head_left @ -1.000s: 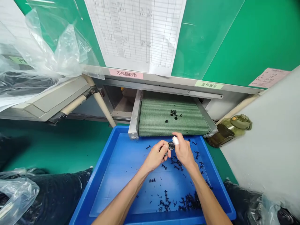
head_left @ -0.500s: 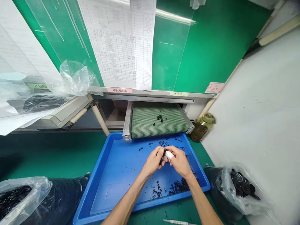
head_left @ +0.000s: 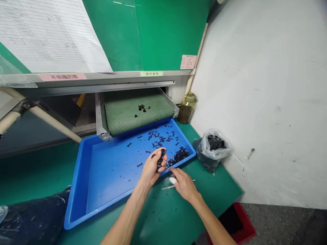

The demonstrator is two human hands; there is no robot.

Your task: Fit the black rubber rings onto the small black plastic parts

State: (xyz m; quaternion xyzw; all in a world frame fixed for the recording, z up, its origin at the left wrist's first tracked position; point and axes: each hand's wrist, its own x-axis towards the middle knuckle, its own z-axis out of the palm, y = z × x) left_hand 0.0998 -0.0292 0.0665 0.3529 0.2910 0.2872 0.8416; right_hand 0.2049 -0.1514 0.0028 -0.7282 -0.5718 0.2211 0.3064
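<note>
Black discs (head_left: 161, 158) sat pressed together in the left hand (head_left: 153, 167), its fingers curled tightly around them, over the near part of a blue plastic tray (head_left: 79, 177). The right hand (head_left: 184, 184) was well apart from it, lower and to the right, past the tray's near rim and above a green desk (head_left: 163, 217). Its fingers hung loose and showed nothing held, and one fingertip wore a white cover (head_left: 173, 180). Just beside that finger lay a thin white stick (head_left: 184, 182); whether the two touched could not be told.

Small black parts (head_left: 158, 141) lay scattered across the tray, with a thicker heap (head_left: 178, 156) near its right corner. Past the tray's far edge ran a green mesh conveyor belt (head_left: 127, 117) in a steel frame (head_left: 100, 115), carrying a small cluster of black pieces (head_left: 141, 108). To the right stood an olive-tinted bottle (head_left: 187, 108) and a clear plastic bag (head_left: 212, 149) of black discs, close to a white wall (head_left: 255, 102). A dark bag (head_left: 33, 217) sat at lower left, a red crate (head_left: 242, 217) at lower right.
</note>
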